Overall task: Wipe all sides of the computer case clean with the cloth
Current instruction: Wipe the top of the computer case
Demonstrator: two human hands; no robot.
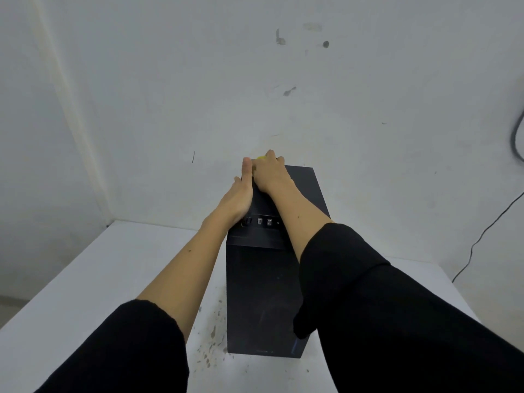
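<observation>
A black computer case (262, 296) stands upright on a white table (93, 276), its front panel facing me and ports along the top front edge. My right hand (269, 173) reaches over the far left end of the case top, fingers curled round a yellow cloth (261, 158), of which only a small bit shows above the knuckles. My left hand (241, 194) lies flat along the top left edge of the case, thumb straight and pointing away, beside the right hand. The back and right sides of the case are hidden.
White walls (170, 95) stand close behind and to the left of the table. A black cable (482, 236) hangs down the wall at the right. Dark stains (211, 344) speckle the tabletop by the case's front left corner.
</observation>
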